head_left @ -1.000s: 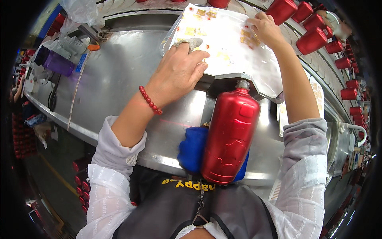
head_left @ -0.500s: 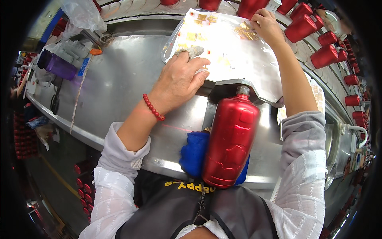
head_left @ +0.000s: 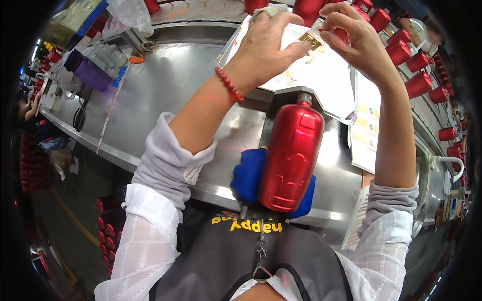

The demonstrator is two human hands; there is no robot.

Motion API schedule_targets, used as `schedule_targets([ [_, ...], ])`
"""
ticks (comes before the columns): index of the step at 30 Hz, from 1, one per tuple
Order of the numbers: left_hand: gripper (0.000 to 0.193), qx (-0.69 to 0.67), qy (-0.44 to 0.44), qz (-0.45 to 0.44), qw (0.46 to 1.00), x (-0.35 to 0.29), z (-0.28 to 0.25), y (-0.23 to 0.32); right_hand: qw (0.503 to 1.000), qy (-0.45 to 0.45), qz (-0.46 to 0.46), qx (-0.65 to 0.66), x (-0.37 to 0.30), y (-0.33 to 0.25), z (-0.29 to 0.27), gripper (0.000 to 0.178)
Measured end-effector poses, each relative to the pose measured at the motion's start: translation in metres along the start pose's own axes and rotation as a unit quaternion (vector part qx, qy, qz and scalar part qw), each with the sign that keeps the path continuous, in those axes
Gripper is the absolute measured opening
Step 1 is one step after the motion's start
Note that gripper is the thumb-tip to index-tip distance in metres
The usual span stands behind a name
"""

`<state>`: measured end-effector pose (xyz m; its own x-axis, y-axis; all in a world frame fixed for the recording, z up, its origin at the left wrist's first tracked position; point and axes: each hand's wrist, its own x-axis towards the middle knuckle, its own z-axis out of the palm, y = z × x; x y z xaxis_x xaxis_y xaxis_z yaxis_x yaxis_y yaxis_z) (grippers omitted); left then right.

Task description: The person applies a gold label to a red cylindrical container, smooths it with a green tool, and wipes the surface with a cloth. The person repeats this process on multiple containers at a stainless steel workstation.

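My right hand (head_left: 359, 42) is raised over the far side of the bench, thumb and forefinger closed at the edge of a small gold sticker (head_left: 310, 41). The sticker hangs above a white sheet (head_left: 293, 75) in a clear tray. My left hand (head_left: 263, 50) is beside it, thumb and forefinger spread, its thumb tip close to the sticker; I cannot tell whether they touch. A pale cover (head_left: 271, 10) sits on one of its fingers. Nearer me, a shiny red bottle (head_left: 293, 155) lies on a blue cloth (head_left: 247, 173), its neck at a grey metal rest (head_left: 295, 92).
A curved conveyor (head_left: 183, 11) carrying several red bottles (head_left: 419, 85) runs along the back and right. On the left of the metal bench (head_left: 165, 85) are a purple drinking bottle (head_left: 88, 70) and a plastic bag (head_left: 129, 15). Another sticker sheet (head_left: 364, 133) lies at the right.
My right hand has come closer to my left, lifting a gold sticker from the sheet. My left hand has risen off the sheet, moved right and spread its fingers.
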<state>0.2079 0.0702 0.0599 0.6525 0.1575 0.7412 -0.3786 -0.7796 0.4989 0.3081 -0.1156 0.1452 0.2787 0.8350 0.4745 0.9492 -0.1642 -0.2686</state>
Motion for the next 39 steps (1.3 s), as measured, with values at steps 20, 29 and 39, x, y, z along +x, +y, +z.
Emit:
schedule_targets([
  [20,0.112,-0.177,-0.239,-0.093,0.95,-0.182,-0.073,0.102,0.999,-0.006,-0.04,0.0,-0.101,-0.126,-0.061,0.013],
  [29,0.08,-0.396,-0.111,-0.233,0.882,-0.158,-0.042,0.096,0.989,-0.012,0.109,0.098,-0.105,-0.098,0.022,0.014],
  [39,0.094,-0.326,-0.144,-0.281,0.891,-0.156,-0.033,0.097,0.983,-0.013,0.139,0.117,-0.104,-0.091,0.04,0.013],
])
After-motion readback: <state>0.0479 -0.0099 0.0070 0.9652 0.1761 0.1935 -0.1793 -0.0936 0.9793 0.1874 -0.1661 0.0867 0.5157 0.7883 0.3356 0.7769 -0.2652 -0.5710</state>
